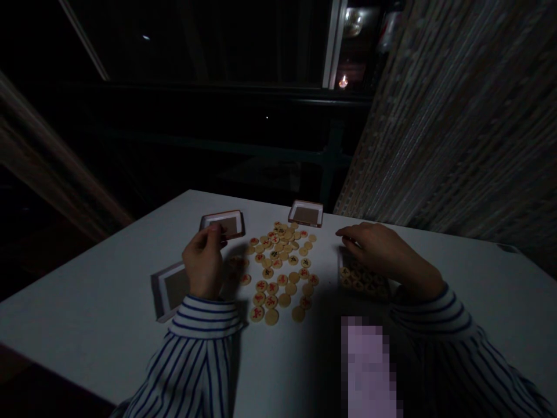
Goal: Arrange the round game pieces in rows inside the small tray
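i find my right hand loosely curled over the disc box, my left hand pinched well left of it, grips unverifiable; loose discs warrant single, rim-held lifting.

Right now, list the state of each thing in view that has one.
Loose pieces: spread, some character side up, some blank
Far tray: open side up
Left rear tray: open side up
Left front tray: open, partly hidden
Right tray: holding pieces
Left hand: fingers curled, hold unclear
Right hand: palm down
Right curtain: hanging
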### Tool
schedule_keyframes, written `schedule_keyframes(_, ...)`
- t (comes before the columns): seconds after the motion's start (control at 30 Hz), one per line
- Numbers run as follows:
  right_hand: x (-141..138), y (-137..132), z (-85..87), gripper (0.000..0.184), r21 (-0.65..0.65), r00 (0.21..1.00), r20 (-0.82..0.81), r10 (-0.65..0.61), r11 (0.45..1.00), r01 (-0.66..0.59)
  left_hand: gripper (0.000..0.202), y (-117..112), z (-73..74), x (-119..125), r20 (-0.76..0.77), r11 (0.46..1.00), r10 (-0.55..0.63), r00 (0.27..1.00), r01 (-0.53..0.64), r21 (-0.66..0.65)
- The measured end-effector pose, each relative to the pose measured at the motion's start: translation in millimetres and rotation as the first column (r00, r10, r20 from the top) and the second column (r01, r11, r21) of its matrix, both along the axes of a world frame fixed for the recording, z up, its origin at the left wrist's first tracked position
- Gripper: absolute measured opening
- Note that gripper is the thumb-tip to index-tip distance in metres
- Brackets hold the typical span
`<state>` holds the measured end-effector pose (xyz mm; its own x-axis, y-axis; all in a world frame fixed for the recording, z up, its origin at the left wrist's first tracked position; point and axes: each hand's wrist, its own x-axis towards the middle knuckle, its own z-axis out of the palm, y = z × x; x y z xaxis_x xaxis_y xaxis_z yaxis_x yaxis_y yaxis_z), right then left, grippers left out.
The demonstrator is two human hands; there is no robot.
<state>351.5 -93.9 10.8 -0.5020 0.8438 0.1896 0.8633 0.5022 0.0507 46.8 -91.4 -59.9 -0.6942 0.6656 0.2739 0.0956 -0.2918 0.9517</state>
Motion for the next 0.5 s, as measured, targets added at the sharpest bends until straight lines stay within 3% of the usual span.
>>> schedule_keyframes(0.23,-1,0,0.0,0.035,-0.009,1.000,0.002,0.003,1.000,-0.003,0.027,11,5.7,1,0.035,0.998,-0.064,0.997,0.064,0.001)
schedule_keyframes(0.5,-3,6,-7.2,0.035,-0.014,0.999,0.036,-0.001,1.000,0.002,0.022,15,10.3,4,-0.128,0.995,-0.096,0.987,0.091,-0.044)
